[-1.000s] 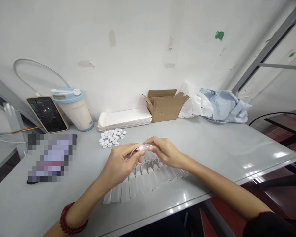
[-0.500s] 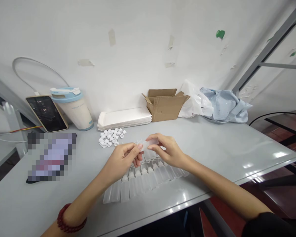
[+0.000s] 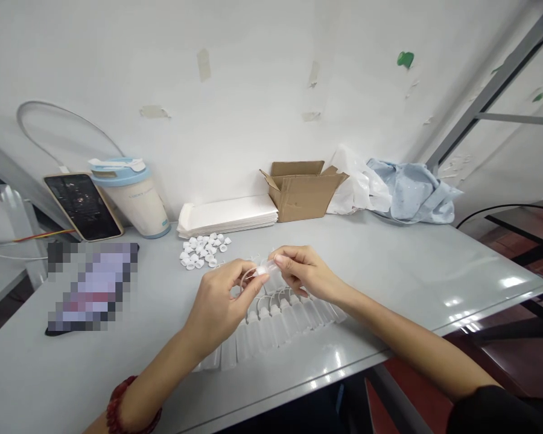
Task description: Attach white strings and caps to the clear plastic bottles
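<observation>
Both of my hands meet above the middle of the grey table [image 3: 389,265]. My right hand [image 3: 305,272] pinches a small translucent plastic bottle [image 3: 266,268] by its body. My left hand [image 3: 221,301] is closed on the bottle's neck end, where a thin clear ring hangs. Just below my hands lies a row of several similar small bottles [image 3: 280,319], side by side on the table. A pile of small white caps [image 3: 203,250] sits a little further back to the left. A red bead bracelet [image 3: 127,410] is on my left wrist.
Against the wall stand an open cardboard box [image 3: 301,190], a flat stack of white sheets [image 3: 228,216], a white cup with a blue lid [image 3: 131,196] and a propped phone [image 3: 81,205]. A white bag and blue cloth [image 3: 407,190] lie at the right. The table edge runs near my arms.
My hands drew slightly apart half a second ago, then came back together on the small bottle. The view shifted a little.
</observation>
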Demonstrator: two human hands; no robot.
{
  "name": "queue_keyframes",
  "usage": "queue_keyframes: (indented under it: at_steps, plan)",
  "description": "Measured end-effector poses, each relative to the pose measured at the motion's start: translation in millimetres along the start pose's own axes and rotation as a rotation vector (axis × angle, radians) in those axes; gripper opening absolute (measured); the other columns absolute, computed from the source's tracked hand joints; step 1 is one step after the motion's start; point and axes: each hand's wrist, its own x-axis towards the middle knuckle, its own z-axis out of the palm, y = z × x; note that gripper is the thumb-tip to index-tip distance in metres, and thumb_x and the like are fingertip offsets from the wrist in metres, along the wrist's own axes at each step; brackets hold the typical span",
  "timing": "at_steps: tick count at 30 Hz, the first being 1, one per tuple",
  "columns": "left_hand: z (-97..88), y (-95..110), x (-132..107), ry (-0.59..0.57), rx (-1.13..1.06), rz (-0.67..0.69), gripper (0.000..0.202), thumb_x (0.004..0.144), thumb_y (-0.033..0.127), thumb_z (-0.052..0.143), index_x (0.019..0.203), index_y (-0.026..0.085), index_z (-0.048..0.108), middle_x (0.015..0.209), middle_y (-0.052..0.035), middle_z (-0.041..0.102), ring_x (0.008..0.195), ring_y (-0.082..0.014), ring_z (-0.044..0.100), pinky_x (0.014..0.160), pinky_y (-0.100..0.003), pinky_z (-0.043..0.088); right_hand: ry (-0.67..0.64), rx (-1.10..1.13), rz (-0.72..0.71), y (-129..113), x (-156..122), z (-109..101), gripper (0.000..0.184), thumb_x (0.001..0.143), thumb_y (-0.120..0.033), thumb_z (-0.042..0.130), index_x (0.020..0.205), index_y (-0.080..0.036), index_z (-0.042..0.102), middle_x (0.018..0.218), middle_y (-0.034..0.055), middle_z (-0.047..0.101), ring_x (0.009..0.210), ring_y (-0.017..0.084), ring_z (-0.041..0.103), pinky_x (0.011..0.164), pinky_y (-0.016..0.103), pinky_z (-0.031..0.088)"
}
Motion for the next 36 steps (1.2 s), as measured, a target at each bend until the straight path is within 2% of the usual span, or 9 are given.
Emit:
queue_keyframes:
  at_steps: [6,9,13,15,18,22,28,32,36]
  plan:
    - [0.5,-1,-1,0.051,0.07,0.183,0.006,0.084,0.017,0.058,0.079,0.018,0.061,0.067,0.0026,0.064,0.06,-0.0098,0.057,0.059,-0.021,0.044,-0.037,0.154,0.088,1,4,-3,0.033,0.081,-0.047,0.06,0.074,-0.014,0.055,0.042,-0.0121,0.025,0.032,0.004,0.022,0.025,0.017,0.025]
    - [-1.0,1,-1,0.014,0.004,0.048,0.007,0.083,0.023,0.06,0.078,0.018,0.061,0.069,0.0017,0.066,0.063,-0.0111,0.06,0.061,-0.021,0.047,-0.034,0.17,0.078,0,4,-3,0.032,0.081,-0.045,0.06,0.076,-0.014,0.056,0.044,-0.0118,0.025,0.032,0.004,0.025,0.026,0.017,0.026]
    - [-3.6,5,1,-0.158,-0.169,-0.238,0.026,0.088,0.038,0.051,0.075,0.018,0.062,0.067,0.0001,0.065,0.064,-0.0136,0.063,0.058,-0.021,0.049,-0.023,0.141,0.028,-1,1,-2,0.031,0.083,-0.045,0.059,0.077,-0.014,0.057,0.049,-0.0102,0.026,0.035,0.003,0.029,0.03,0.016,0.029]
    - [-4.2,6,2,-0.219,-0.223,-0.297,0.034,0.09,0.041,0.047,0.067,0.018,0.06,0.062,0.0006,0.063,0.06,-0.0128,0.062,0.056,-0.021,0.049,-0.019,0.113,0.009,0,1,-2,0.031,0.084,-0.045,0.058,0.078,-0.014,0.057,0.051,-0.0096,0.026,0.036,0.003,0.029,0.031,0.016,0.029]
    - [-4.6,7,2,-0.212,-0.264,-0.306,0.035,0.088,0.039,0.049,0.063,0.018,0.058,0.058,0.0016,0.06,0.054,-0.0113,0.06,0.054,-0.02,0.048,-0.025,0.078,0.0,0,0,-2,0.032,0.084,-0.046,0.057,0.08,-0.014,0.059,0.051,-0.0092,0.027,0.038,0.004,0.029,0.031,0.017,0.029]
    - [-3.1,4,0,-0.161,-0.201,-0.203,0.025,0.087,0.033,0.053,0.069,0.019,0.062,0.059,0.0015,0.063,0.056,-0.0122,0.06,0.054,-0.021,0.048,-0.016,0.031,0.008,-1,0,-3,0.032,0.084,-0.045,0.057,0.086,-0.013,0.063,0.047,-0.0093,0.029,0.038,0.005,0.027,0.032,0.017,0.029]
    - [3.8,-4,-1,0.042,0.089,0.133,0.019,0.086,0.028,0.055,0.071,0.018,0.062,0.058,0.0016,0.06,0.053,-0.0115,0.053,0.054,-0.023,0.042,-0.009,0.112,0.091,-3,1,-2,0.031,0.082,-0.045,0.059,0.077,-0.014,0.06,0.045,-0.0104,0.023,0.036,0.005,0.023,0.03,0.018,0.025]
    - [-11.5,-15,11,-0.032,0.159,-0.046,0.022,0.086,0.036,0.052,0.077,0.02,0.063,0.074,-0.0008,0.069,0.067,-0.0157,0.063,0.059,-0.024,0.045,0.086,0.175,0.094,-1,9,-10,0.032,0.081,-0.046,0.06,0.073,-0.016,0.056,0.049,-0.0097,0.023,0.04,0.005,0.025,0.035,0.019,0.027]
    - [-36.3,-39,23,-0.091,0.416,-0.276,0.027,0.086,0.037,0.043,0.089,0.022,0.066,0.085,-0.0035,0.072,0.075,-0.0224,0.064,0.068,-0.031,0.046,0.27,0.133,0.005,3,21,-30,0.034,0.079,-0.045,0.061,0.065,-0.016,0.05,0.058,-0.0043,0.04,0.048,0.006,0.035,0.043,0.021,0.032]
